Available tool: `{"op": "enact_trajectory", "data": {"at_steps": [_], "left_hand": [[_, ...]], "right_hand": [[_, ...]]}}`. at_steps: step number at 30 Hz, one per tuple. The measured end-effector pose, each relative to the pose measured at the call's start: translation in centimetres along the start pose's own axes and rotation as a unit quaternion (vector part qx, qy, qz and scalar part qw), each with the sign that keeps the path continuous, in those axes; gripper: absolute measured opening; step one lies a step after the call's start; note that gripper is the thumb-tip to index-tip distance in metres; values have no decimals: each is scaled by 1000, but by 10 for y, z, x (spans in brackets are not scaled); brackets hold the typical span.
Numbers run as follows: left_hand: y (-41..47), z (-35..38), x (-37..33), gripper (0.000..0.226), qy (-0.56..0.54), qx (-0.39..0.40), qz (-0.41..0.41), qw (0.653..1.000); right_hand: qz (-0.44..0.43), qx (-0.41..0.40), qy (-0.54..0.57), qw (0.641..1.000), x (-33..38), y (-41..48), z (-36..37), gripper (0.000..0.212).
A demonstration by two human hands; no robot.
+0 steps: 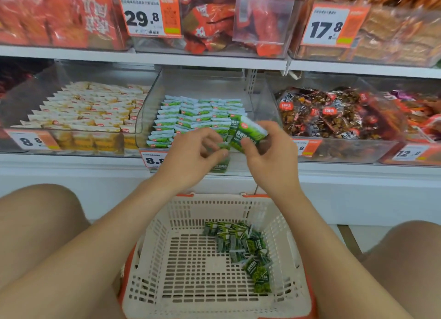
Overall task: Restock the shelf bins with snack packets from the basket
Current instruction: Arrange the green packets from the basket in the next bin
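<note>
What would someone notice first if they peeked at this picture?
Probably the two hands in the middle: the right hand grips a bunch of green packets before the middle bin, and the left hand pinches more of them. Below, between the knees, sits the white basket with a heap of the same packets on its right side. The orange price tags up top stand out too.

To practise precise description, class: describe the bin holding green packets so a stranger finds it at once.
Look along the lower shelf. The bin is the middle clear one, directly above the white basket. Only it holds rows of green packets; the left bin holds yellow packets, the right bin brown snacks.
</note>
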State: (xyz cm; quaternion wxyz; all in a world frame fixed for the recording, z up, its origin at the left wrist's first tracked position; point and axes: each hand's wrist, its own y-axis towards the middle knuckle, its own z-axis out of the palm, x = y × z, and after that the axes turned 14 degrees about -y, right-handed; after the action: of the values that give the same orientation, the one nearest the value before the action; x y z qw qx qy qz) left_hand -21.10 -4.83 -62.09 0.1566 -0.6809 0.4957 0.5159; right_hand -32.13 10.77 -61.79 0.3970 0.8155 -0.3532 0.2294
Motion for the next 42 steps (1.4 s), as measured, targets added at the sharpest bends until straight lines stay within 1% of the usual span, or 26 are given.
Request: {"op": "enact_trajectory", "data": {"at_steps": [2, 3, 4, 6, 9, 11, 13, 14, 16, 18, 20, 23, 25, 28, 30, 31, 32, 33, 35, 38, 39, 41, 42], "left_hand": [[11, -4, 5, 24, 96, 8, 57, 994], [16, -6, 8, 25, 148, 21, 79, 986], [21, -7, 13, 27, 202, 36, 90, 975], [26, -6, 21, 36, 281, 59, 76, 955], [30, -4, 30, 53, 322, 89, 52, 941], [33, -4, 33, 58, 339, 106, 45, 934], [37, -5, 34, 57, 343, 120, 33, 931], [38, -5, 34, 57, 340, 127, 26, 931], [40, -5, 35, 58, 337, 139, 18, 931], [40, -4, 37, 56, 340, 142, 16, 929], [41, -3, 39, 53, 342, 139, 13, 929], [42, -2, 41, 52, 348, 138, 12, 927], [43, -2, 42, 51, 353, 141, 16, 925], [42, -3, 44, 52, 347, 144, 30, 926], [41, -5, 45, 55, 339, 136, 43, 930], [40, -6, 44, 55, 340, 125, 51, 931], [40, -7, 43, 56, 344, 113, 60, 930], [39, -7, 41, 56, 351, 98, 73, 928], [36, -7, 35, 49, 356, 62, 109, 926], [23, -1, 22, 26, 314, 0, 183, 932], [17, 2, 19, 20, 293, -14, 190, 937], [2, 10, 18, 20, 274, -6, 179, 945], [-5, 15, 21, 25, 282, 20, 162, 946]], "right_hand": [[-10, -42, -45, 998, 3, 20, 0, 29], [-12, -43, -78, 996, 3, 30, 2, 32], [-11, -28, -122, 992, 2, 41, 6, 33], [-2, 32, -215, 976, -1, 61, 18, 34], [26, 119, -306, 944, -9, 87, 44, 39], [54, 164, -327, 929, -18, 102, 62, 44], [77, 200, -332, 919, -29, 115, 79, 49], [82, 212, -335, 914, -34, 121, 87, 50], [83, 223, -343, 909, -42, 131, 99, 44], [90, 223, -340, 909, -47, 138, 108, 43], [100, 212, -341, 910, -49, 144, 113, 52], [92, 148, -364, 915, -53, 147, 113, 60], [83, 131, -382, 911, -56, 148, 113, 48], [52, 188, -383, 903, -56, 146, 114, 20], [28, 235, -390, 890, -52, 145, 109, 9], [19, 255, -388, 885, -48, 143, 103, 5], [13, 270, -382, 884, -46, 140, 97, 10], [11, 277, -373, 885, -44, 137, 90, 19], [12, 250, -330, 910, -37, 125, 73, 31], [-6, 122, -233, 965, -25, 95, 51, 31], [-22, 78, -196, 977, -21, 83, 43, 29], [-56, 25, -140, 988, -12, 53, 29, 24], [-65, 19, -131, 989, -8, 38, 23, 22]]}}
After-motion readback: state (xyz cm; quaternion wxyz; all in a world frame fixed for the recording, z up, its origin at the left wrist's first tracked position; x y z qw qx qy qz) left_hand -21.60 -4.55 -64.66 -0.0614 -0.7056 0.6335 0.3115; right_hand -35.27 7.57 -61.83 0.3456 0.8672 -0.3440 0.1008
